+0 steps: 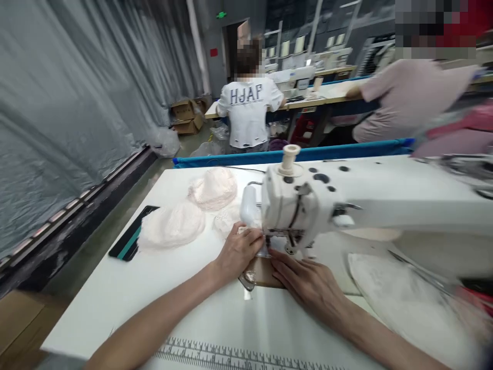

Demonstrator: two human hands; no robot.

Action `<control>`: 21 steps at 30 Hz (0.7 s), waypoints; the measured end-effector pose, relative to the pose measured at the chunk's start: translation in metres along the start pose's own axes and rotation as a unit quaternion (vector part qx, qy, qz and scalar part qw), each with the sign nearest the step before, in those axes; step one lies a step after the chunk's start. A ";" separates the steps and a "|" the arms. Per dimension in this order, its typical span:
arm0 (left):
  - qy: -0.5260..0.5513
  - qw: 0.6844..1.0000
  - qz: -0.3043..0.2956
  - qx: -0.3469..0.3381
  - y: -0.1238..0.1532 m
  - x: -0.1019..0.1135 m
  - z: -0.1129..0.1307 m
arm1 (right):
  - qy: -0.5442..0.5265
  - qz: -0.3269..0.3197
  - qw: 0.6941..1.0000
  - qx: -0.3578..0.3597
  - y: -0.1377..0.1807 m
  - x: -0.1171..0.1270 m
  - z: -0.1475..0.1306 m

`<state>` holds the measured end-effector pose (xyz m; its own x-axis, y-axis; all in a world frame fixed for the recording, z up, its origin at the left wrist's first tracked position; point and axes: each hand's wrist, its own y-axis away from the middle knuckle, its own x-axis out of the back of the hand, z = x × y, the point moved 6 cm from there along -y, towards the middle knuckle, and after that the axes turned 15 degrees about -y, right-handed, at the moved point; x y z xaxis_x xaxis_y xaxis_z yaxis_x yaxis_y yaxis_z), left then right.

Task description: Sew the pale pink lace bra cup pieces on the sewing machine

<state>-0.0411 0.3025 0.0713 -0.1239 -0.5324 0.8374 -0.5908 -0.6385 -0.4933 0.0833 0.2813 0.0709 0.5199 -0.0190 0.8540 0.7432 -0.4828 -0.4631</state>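
Observation:
My left hand [239,250] rests on the table just left of the needle of a white sewing machine [308,205], fingers curled and pressed onto a small pale piece of fabric [231,222]. My right hand [304,280] lies flat in front of the needle, fingers stretched toward it, on a brownish patch [262,275] of the machine bed. What lies under the presser foot is hidden by the machine head.
Two pale pink bra cups [171,228] [213,188] lie on the white table [115,293] at the left, by a dark ruler-like tool [131,239]. A printed ruler [231,357] runs along the near edge. A white fabric pile [400,298] lies right. Two people work at far tables.

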 end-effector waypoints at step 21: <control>0.138 0.979 -0.040 -0.148 0.006 0.051 0.160 | 0.143 0.143 0.956 -0.213 0.112 0.102 0.042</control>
<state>0.0766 0.1822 0.0731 -0.2536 -0.2908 0.9226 -0.8073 -0.4617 -0.3675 0.2375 0.2624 0.0967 0.4944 -0.4124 0.7652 0.3179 -0.7335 -0.6008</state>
